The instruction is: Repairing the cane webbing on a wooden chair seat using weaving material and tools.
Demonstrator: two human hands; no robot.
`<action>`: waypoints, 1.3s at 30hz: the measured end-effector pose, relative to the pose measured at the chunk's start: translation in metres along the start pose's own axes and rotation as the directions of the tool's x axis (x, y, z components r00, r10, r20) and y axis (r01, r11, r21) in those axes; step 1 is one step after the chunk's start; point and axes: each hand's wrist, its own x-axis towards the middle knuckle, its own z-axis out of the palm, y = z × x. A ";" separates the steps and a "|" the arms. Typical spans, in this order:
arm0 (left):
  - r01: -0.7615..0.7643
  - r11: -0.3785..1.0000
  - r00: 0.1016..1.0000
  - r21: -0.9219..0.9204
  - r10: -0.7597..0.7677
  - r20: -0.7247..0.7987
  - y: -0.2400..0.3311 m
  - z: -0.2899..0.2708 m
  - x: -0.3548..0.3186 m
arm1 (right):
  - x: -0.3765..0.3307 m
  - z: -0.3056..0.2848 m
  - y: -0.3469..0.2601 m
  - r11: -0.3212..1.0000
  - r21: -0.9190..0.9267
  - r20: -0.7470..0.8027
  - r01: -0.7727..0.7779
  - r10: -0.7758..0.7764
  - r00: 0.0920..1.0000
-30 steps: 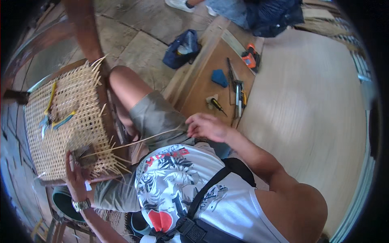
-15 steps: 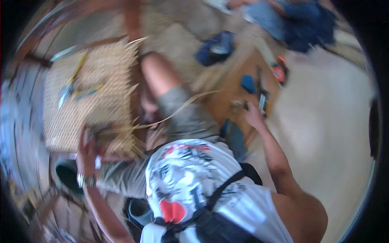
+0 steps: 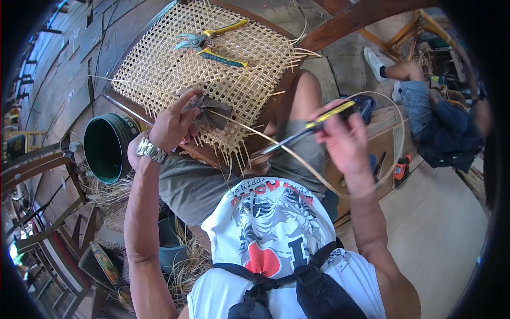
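My left hand [image 3: 178, 119], with a metal watch on the wrist, closes its thumb and fingers on the left end of a small dark block [image 3: 219, 116]. The block lies on a woven cane seat panel [image 3: 159, 64] with loose strand ends along its edges. A long pale cane strip [image 3: 300, 158] runs from the block and loops round to the right. Raised over my lap, my right hand [image 3: 342, 138] grips a tool with a yellow-and-black handle [image 3: 337, 112] and a long narrow metal shaft pointing left. Pruning shears [image 3: 204, 42] with yellow handles rest on the panel.
A dark green bucket [image 3: 109, 149] stands left of the panel, near cane scraps [image 3: 109, 191]. A grey-blue container [image 3: 172, 250] is below my leg. Another person [image 3: 425, 111] sits at the right. An orange-and-black tool [image 3: 402, 167] lies on the right.
The view has swung left, bringing the panel toward the middle. My right hand has risen from the board at the right and now holds the yellow-and-black tool. My left hand stays at the block.
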 end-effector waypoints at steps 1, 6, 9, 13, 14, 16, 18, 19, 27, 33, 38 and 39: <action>0.016 1.000 1.000 0.009 -0.016 -0.002 -0.002 -0.001 0.000 | 0.002 0.017 0.005 0.938 -0.322 0.024 0.125 -0.124 0.992; 0.012 1.000 1.000 -0.024 -0.012 0.002 -0.008 -0.002 0.001 | 0.018 0.036 0.006 0.812 -0.543 -0.105 0.213 -0.318 0.942; 0.006 1.000 1.000 -0.022 -0.006 0.003 -0.008 -0.002 0.001 | 0.024 0.039 0.023 0.928 -0.322 0.051 0.190 -0.183 0.982; -0.018 0.999 1.000 -0.028 0.018 0.003 -0.007 -0.003 0.001 | 0.027 0.041 0.043 0.886 -0.419 0.054 0.198 -0.193 0.980; -0.010 0.999 1.000 -0.037 0.010 0.011 -0.007 -0.003 0.001 | 0.027 0.041 0.045 0.881 -0.438 0.045 0.179 -0.178 0.983; -0.015 1.000 1.000 -0.027 0.015 0.015 -0.008 -0.004 0.001 | 0.027 0.039 0.047 0.874 -0.458 0.031 0.160 -0.164 0.986; -0.005 1.000 1.000 -0.017 0.006 0.029 -0.008 -0.004 0.002 | 0.029 0.038 0.049 0.881 -0.433 0.064 0.188 -0.178 0.982; -0.008 1.000 1.000 -0.005 0.008 0.023 -0.007 -0.004 0.002 | 0.030 0.038 0.050 0.868 -0.454 0.072 0.200 -0.189 0.979; -0.025 0.999 0.999 -0.030 0.026 0.021 -0.005 -0.002 0.002 | 0.036 0.038 0.045 0.805 -0.530 0.143 0.265 -0.222 0.964; -0.024 0.999 1.000 -0.037 0.024 0.018 -0.010 0.002 0.003 | 0.042 0.041 0.043 0.704 -0.661 0.183 0.258 -0.182 0.966; -0.048 0.999 0.998 -0.012 0.048 0.030 -0.008 0.004 0.002 | 0.038 0.053 0.059 0.399 -0.699 0.484 0.593 -0.347 0.803; -0.045 0.999 0.999 0.001 0.045 0.018 -0.006 0.006 0.001 | 0.041 0.053 0.059 0.413 -0.709 0.469 0.572 -0.329 0.820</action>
